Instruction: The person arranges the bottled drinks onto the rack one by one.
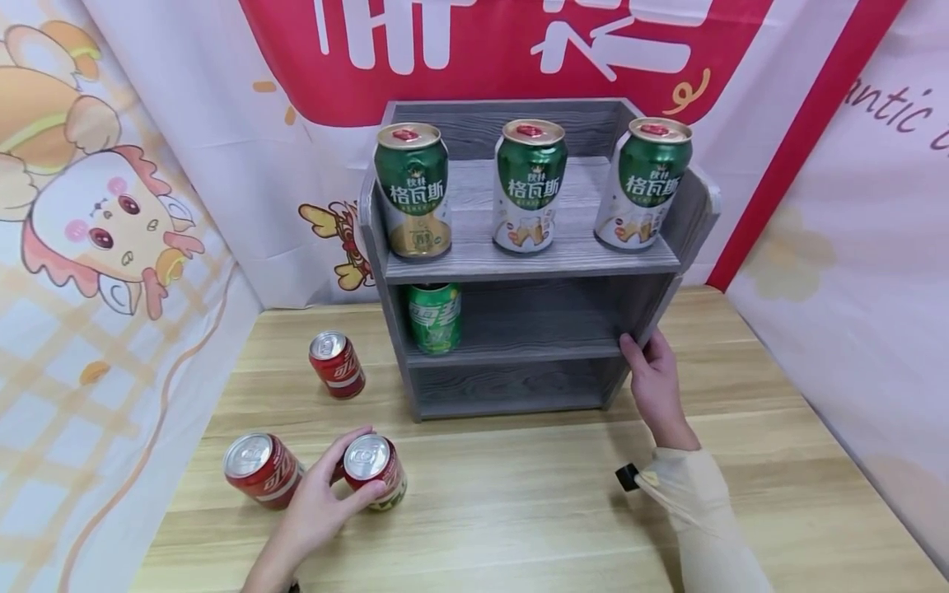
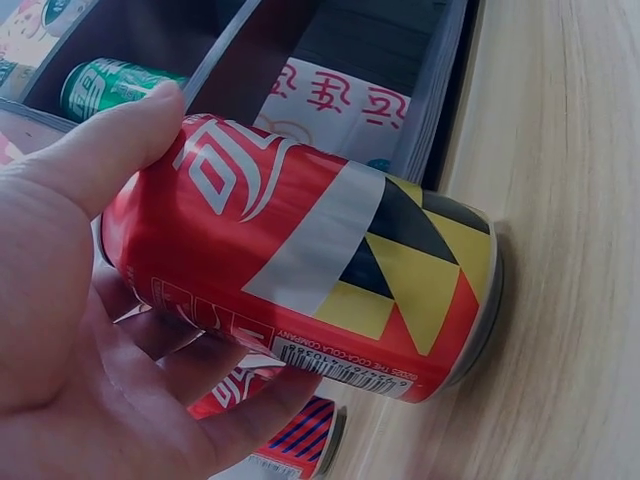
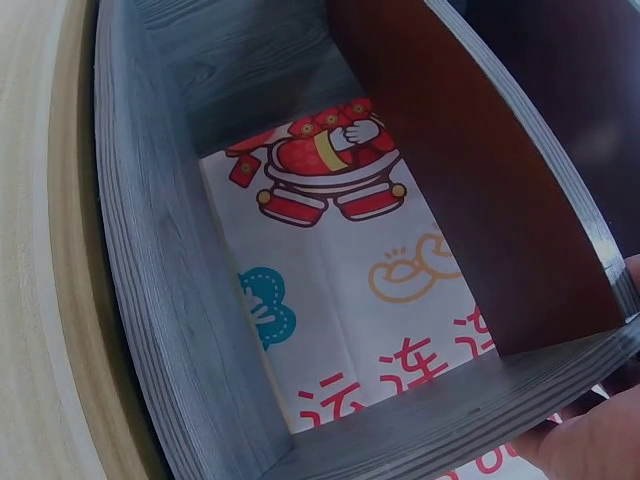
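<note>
Gripping red can (image 1: 376,461) standing on worktop (image 1: 519,511) with your left hand (image 1: 324,497); your right hand (image 1: 657,387) pinches side of grey rack (image 1: 530,361). Second red can (image 1: 263,471) beside your left hand, third red can (image 1: 338,368) nearer rack. Green can (image 1: 434,321) on middle tier, three green-labelled cans (image 1: 530,188) on top.

Left hand (image 1: 324,497) gripping, thumb opposite fingers, right hand (image 1: 656,387) farther forward — fingers seemingly bent, partly hidden

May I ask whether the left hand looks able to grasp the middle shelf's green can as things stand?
Probably not: the left hand holds a red can, though nothing stands before the green can.
</note>
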### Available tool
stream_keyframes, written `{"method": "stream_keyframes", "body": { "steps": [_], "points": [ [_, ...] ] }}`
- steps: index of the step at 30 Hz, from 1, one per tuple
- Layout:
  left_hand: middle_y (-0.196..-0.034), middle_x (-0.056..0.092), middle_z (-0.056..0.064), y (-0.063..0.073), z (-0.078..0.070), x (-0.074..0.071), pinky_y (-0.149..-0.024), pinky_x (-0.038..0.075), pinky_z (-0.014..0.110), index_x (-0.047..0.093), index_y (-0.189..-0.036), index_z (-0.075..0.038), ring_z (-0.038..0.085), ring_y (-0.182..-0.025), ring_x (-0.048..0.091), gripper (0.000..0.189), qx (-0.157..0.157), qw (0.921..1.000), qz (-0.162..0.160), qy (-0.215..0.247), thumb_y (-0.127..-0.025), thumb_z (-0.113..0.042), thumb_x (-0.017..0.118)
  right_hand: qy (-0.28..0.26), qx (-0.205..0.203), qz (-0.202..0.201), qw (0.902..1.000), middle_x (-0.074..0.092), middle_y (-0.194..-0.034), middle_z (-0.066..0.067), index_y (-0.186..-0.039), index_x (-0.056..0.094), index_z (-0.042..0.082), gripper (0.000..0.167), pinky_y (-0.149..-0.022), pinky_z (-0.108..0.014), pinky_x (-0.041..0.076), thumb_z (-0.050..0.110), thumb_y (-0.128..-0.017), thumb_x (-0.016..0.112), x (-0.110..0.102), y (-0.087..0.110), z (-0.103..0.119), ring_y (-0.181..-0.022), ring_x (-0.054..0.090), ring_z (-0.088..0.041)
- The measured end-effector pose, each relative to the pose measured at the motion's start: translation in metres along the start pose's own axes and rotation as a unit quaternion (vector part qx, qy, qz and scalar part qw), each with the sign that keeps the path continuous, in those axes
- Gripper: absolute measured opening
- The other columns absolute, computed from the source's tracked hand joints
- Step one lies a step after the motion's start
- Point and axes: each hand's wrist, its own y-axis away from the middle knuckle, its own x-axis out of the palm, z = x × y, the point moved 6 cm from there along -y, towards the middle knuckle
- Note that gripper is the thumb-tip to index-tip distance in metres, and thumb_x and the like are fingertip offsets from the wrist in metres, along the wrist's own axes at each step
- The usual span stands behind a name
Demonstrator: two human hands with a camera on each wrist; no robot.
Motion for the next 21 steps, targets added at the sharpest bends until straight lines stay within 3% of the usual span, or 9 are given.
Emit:
{"method": "stream_keyframes", "body": {
  "steps": [12, 21],
  "points": [
    [-0.14, 0.061, 0.009, -0.0001, -0.0019, 0.0007, -0.099, 0.05, 0.034, 0.054, -0.146, -0.016, 0.023, -0.12, 0.06, 0.07, 0.0, 0.9999, 0.003, 0.014, -0.084, -0.022, 0.085, 0.015, 0.003, 0.008, 0.9998, 0.061, -0.129, -0.007, -0.144, 0.049, -0.005, 0.041, -0.096, -0.015, 0.047, 0.01, -0.106, 0.052, -0.0006, -0.0029, 0.0029, -0.112, 0.059, -0.006],
    [-0.149, 0.051, 0.018, 0.0028, 0.0047, 0.0039, -0.103, 0.043, 0.061, 0.043, -0.153, -0.018, 0.039, -0.123, 0.058, 0.09, -0.026, 0.9994, 0.007, 0.023, -0.077, -0.025, 0.09, 0.006, 0.005, 0.005, 1.0, 0.064, -0.119, 0.005, -0.141, 0.051, -0.008, 0.039, -0.095, -0.016, 0.046, 0.009, -0.105, 0.053, 0.0, -0.0023, 0.0009, -0.11, 0.059, -0.006]
  ]
}}
